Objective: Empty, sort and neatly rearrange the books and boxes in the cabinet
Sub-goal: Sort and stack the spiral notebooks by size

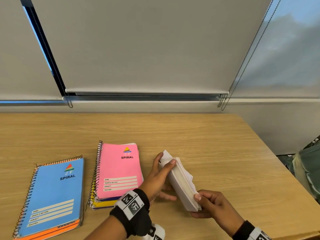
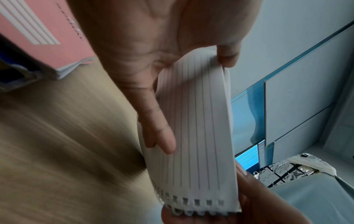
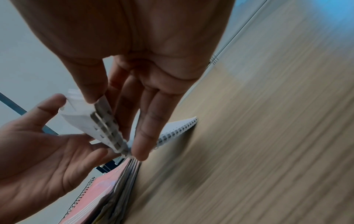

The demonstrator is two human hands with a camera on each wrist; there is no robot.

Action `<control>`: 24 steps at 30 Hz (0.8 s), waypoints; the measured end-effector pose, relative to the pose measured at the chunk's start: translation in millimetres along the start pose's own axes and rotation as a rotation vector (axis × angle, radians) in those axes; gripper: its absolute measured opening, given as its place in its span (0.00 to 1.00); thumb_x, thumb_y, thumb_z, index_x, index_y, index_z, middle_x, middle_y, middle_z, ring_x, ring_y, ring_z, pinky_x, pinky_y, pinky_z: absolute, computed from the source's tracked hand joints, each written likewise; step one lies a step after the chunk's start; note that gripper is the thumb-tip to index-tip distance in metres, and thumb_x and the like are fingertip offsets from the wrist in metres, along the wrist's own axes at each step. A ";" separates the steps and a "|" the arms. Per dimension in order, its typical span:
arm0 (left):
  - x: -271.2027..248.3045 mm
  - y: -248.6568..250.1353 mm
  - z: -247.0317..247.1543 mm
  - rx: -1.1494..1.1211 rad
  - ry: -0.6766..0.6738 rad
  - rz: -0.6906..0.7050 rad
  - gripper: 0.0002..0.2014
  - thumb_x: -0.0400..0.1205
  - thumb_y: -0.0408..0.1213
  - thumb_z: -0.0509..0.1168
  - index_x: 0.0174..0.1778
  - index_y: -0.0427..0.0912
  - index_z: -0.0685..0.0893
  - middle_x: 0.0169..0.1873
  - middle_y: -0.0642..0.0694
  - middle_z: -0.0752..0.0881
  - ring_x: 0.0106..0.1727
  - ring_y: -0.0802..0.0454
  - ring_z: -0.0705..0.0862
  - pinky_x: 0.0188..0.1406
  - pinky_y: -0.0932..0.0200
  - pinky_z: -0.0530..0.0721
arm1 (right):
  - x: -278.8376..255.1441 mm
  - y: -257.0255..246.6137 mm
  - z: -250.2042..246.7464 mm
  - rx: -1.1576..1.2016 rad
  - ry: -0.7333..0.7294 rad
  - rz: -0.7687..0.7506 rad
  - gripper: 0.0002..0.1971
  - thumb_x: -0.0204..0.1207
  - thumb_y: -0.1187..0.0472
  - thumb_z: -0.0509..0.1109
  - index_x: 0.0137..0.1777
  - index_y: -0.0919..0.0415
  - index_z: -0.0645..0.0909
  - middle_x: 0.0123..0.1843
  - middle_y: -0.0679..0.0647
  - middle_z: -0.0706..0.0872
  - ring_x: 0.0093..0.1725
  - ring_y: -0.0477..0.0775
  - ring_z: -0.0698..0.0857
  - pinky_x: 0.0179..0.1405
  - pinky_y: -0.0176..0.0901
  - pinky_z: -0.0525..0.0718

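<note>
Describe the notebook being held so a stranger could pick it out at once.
On the wooden table, look right of the pink-topped notebook stack. Both hands, the left hand and right hand, hold a coverless pad of white ruled pages on edge; unlike its neighbours, it shows no coloured cover.

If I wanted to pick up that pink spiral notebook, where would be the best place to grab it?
Probably by the pink notebook's long free edge on the right, opposite the wire coil. It lies flat on top of a stack on the table, so come in from the right, thumb on the cover and fingers slipped under it. That grip avoids the bumpy coil, though the left hand is close beside that edge.
</note>
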State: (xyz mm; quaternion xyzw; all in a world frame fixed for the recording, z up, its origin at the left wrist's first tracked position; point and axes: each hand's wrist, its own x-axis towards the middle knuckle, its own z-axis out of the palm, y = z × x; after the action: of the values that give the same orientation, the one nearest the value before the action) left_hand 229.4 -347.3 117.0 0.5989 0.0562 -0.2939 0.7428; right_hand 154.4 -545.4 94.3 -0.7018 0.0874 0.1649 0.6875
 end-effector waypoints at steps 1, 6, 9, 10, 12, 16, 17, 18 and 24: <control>0.8 -0.7 -1.0 -0.009 0.008 -0.002 0.30 0.77 0.60 0.66 0.73 0.75 0.62 0.65 0.43 0.78 0.50 0.36 0.90 0.45 0.33 0.89 | -0.1 -0.3 0.7 0.007 0.007 -0.004 0.26 0.61 0.43 0.77 0.45 0.68 0.89 0.40 0.60 0.88 0.50 0.64 0.90 0.50 0.58 0.90; 2.7 -2.5 -6.1 -0.024 0.029 0.012 0.21 0.84 0.48 0.60 0.70 0.74 0.66 0.60 0.38 0.82 0.52 0.34 0.89 0.47 0.30 0.87 | 1.3 -0.2 3.0 -0.051 0.009 -0.027 0.30 0.58 0.38 0.80 0.44 0.66 0.89 0.39 0.60 0.88 0.49 0.62 0.91 0.48 0.56 0.90; 3.8 -2.8 -7.5 -0.019 0.025 0.037 0.15 0.84 0.50 0.60 0.66 0.69 0.72 0.61 0.39 0.81 0.53 0.34 0.89 0.45 0.30 0.88 | -0.1 -3.1 8.1 -0.129 0.027 -0.062 0.24 0.62 0.38 0.78 0.45 0.59 0.90 0.37 0.60 0.87 0.41 0.53 0.86 0.46 0.51 0.89; 4.3 -2.7 -8.1 -0.006 0.028 0.046 0.14 0.84 0.49 0.60 0.65 0.67 0.74 0.61 0.39 0.80 0.54 0.34 0.88 0.43 0.31 0.88 | -0.9 -4.9 10.5 -0.220 0.029 -0.090 0.19 0.66 0.40 0.76 0.48 0.54 0.90 0.37 0.60 0.88 0.39 0.49 0.84 0.45 0.49 0.88; 4.8 -3.6 -8.1 0.063 0.023 0.081 0.12 0.86 0.46 0.58 0.63 0.65 0.77 0.60 0.38 0.81 0.53 0.38 0.87 0.39 0.41 0.89 | -1.8 -9.9 16.0 -0.559 0.020 -0.173 0.14 0.73 0.43 0.70 0.56 0.46 0.85 0.37 0.54 0.90 0.33 0.41 0.81 0.42 0.44 0.82; 6.6 -14.0 1.3 0.187 -0.002 0.162 0.21 0.87 0.31 0.53 0.61 0.64 0.81 0.54 0.41 0.89 0.45 0.45 0.88 0.38 0.53 0.84 | 6.4 -25.4 39.4 -1.090 0.116 -0.262 0.30 0.72 0.35 0.60 0.75 0.38 0.67 0.41 0.39 0.90 0.43 0.39 0.86 0.46 0.36 0.84; 6.7 -17.4 2.9 0.198 -0.017 0.188 0.25 0.85 0.27 0.52 0.61 0.64 0.82 0.55 0.45 0.90 0.46 0.47 0.88 0.41 0.53 0.86 | 9.5 -27.7 42.5 -1.104 0.184 -0.265 0.32 0.71 0.32 0.59 0.75 0.38 0.66 0.42 0.39 0.90 0.44 0.39 0.86 0.46 0.36 0.83; 6.8 -20.0 3.3 0.238 -0.015 0.223 0.28 0.83 0.25 0.52 0.63 0.65 0.81 0.56 0.48 0.90 0.48 0.48 0.89 0.44 0.52 0.88 | 11.2 -29.9 44.5 -1.078 0.256 -0.271 0.32 0.71 0.30 0.58 0.75 0.39 0.67 0.45 0.38 0.88 0.46 0.39 0.86 0.46 0.35 0.83; 0.6 -20.7 -1.5 0.509 0.030 0.435 0.22 0.86 0.34 0.56 0.66 0.71 0.71 0.49 0.57 0.89 0.45 0.58 0.87 0.52 0.55 0.86 | 4.6 -29.9 49.2 -0.743 0.346 -0.337 0.10 0.80 0.42 0.62 0.51 0.44 0.81 0.42 0.27 0.86 0.41 0.32 0.85 0.39 0.24 0.79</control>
State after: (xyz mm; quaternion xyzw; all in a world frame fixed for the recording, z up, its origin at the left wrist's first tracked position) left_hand 219.9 -348.4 98.6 0.7676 -0.1373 -0.1240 0.6137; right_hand 163.6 -494.9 120.7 -0.9231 0.0202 -0.0492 0.3809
